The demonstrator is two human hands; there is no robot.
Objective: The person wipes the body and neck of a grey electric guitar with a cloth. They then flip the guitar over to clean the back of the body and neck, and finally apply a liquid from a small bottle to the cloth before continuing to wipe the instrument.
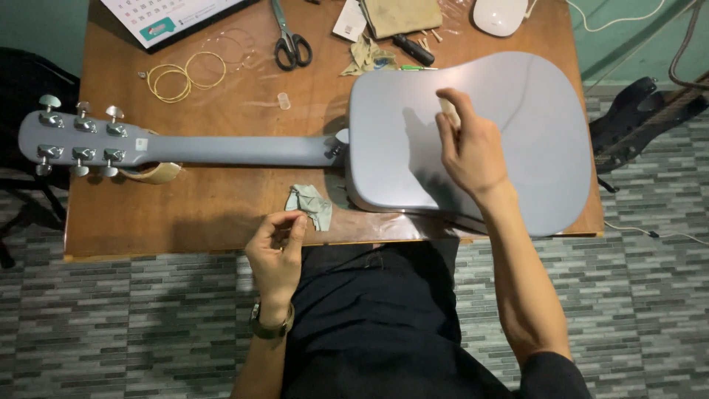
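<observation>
Matte grey guitar [413, 140] lies face down across your worn wooden table [221, 207], its smooth rounded back up. Your right hand [469, 151] pinches a small pale piece [448, 106] against that back. Your left hand [277, 247], fingertips pinched together, hovers just beside the crumpled greenish cloth [310, 205].

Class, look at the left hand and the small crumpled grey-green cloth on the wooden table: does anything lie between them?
Nothing visible does. The left hand hovers at the table edge, its fingertips right beside the crumpled grey-green cloth, with only bare wooden table around.
</observation>
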